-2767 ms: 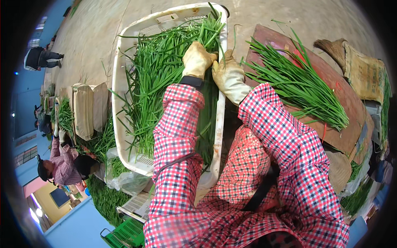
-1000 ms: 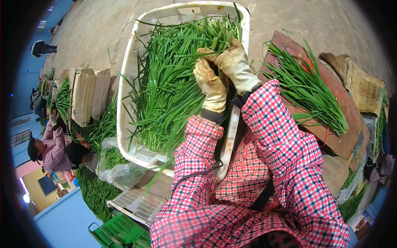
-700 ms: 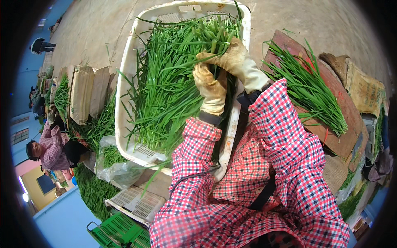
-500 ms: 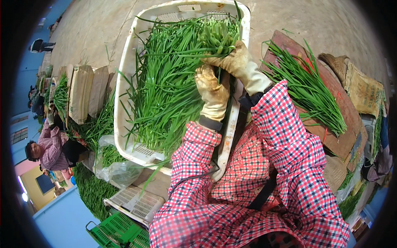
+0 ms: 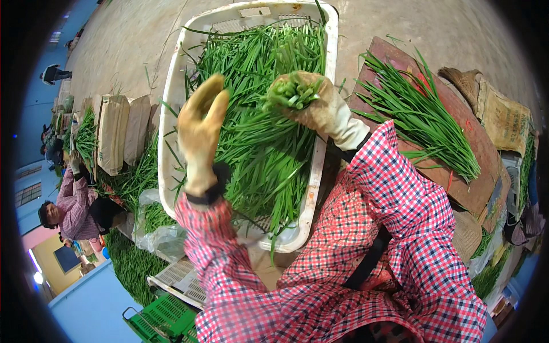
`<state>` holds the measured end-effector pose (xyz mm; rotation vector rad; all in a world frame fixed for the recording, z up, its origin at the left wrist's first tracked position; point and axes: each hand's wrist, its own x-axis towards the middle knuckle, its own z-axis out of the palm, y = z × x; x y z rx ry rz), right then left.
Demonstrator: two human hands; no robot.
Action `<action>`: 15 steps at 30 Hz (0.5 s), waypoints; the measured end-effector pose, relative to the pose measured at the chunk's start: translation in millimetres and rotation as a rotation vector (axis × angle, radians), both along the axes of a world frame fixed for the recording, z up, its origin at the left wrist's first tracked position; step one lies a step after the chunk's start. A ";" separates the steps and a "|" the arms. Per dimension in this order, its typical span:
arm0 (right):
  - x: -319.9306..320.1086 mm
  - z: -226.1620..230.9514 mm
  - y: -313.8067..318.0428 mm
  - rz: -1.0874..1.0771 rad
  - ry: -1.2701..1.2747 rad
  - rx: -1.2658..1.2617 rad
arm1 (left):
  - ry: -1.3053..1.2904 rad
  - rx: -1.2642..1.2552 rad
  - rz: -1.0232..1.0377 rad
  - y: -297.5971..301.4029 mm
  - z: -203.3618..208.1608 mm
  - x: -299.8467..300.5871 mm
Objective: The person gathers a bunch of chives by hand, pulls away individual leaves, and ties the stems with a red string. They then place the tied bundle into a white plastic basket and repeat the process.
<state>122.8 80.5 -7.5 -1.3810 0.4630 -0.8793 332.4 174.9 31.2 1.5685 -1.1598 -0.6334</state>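
A gloved right hand (image 5: 306,103) clamps a bunch of green stalks (image 5: 293,95) near the right edge of a white crate (image 5: 330,51). The left hand (image 5: 200,130), thumb and fingers apart, hangs near the crate's left edge; a second bundle (image 5: 426,114) lies on a reddish board (image 5: 382,56).

Your two hands have come apart.
Your left hand in its stained cream glove (image 5: 201,127) has swung, fingers parted, toward the white plastic crate's (image 5: 331,46) left side; your right gloved hand (image 5: 327,108) has turned the long-leaved green bunch's (image 5: 295,93) cut ends toward you.
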 end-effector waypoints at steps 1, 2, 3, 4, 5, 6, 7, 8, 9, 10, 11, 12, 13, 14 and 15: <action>-0.3 2.7 1.9 -0.064 0.107 -0.349 | -0.088 0.075 -0.065 -21.8 -4.0 2.4; -2.2 5.6 3.4 -0.208 0.312 -0.727 | -0.183 0.201 -0.182 -34.9 -6.8 4.9; -3.4 7.6 3.9 -0.156 0.167 -0.684 | -0.313 0.240 -0.286 -50.2 -12.7 0.8; -5.8 9.4 3.8 -0.159 0.153 -0.733 | -0.443 0.277 -0.313 -68.0 -18.7 -4.9; -7.6 10.4 3.4 -0.164 0.208 -0.759 | -0.572 0.311 -0.337 -83.2 -23.1 -10.8; -9.6 11.1 2.5 -0.144 0.151 -0.707 | -0.580 0.285 -0.351 -94.0 -26.0 -15.4; -10.9 11.7 2.1 -0.115 0.143 -0.641 | -0.579 0.284 -0.366 -102.4 -27.8 -19.4; -11.7 12.0 1.9 -0.092 0.136 -0.597 | -0.573 0.340 -0.386 -108.1 -29.4 -23.1; -11.8 12.2 2.2 -0.082 0.128 -0.624 | -0.540 0.283 -0.374 -112.4 -31.0 -26.0; -11.6 12.5 3.8 -0.076 0.123 -0.670 | -0.498 0.287 -0.368 -118.0 -32.1 -28.7; -10.6 12.8 5.3 -0.096 0.105 -0.698 | -0.462 0.218 -0.353 -120.6 -35.0 -32.0; -10.1 13.5 9.6 -0.150 0.144 -0.721 | -0.513 0.238 -0.366 -128.1 -39.0 -40.3; -8.6 13.7 12.6 -0.130 0.184 -0.717 | -0.331 0.223 -0.467 -129.3 -42.7 -43.3; -8.1 14.4 16.8 -0.131 0.203 -0.746 | -0.296 0.172 -0.500 -136.2 -46.6 -49.6; -7.3 14.1 19.3 -0.122 0.253 -0.747 | -0.247 0.155 -0.537 -141.8 -50.8 -55.3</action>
